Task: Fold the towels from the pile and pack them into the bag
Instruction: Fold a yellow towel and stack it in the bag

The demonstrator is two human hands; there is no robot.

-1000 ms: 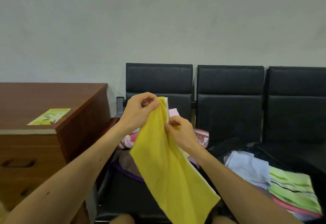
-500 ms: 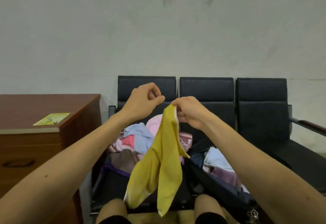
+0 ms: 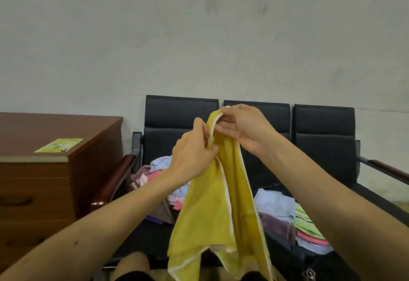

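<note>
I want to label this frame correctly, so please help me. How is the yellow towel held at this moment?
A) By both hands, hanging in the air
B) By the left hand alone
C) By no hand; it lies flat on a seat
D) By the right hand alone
A: the left hand and the right hand both pinch the upper edge of the yellow towel, and the rest hangs freely below.

Yellow leaflet [image 3: 58,145] lies on wooden desk [image 3: 33,181] beside black chairs [image 3: 323,130].

Your yellow towel [image 3: 212,203] hid the middle of the pile [image 3: 158,165] and ran off the bottom edge; the bag [image 3: 294,256] was cut off there too.
</note>
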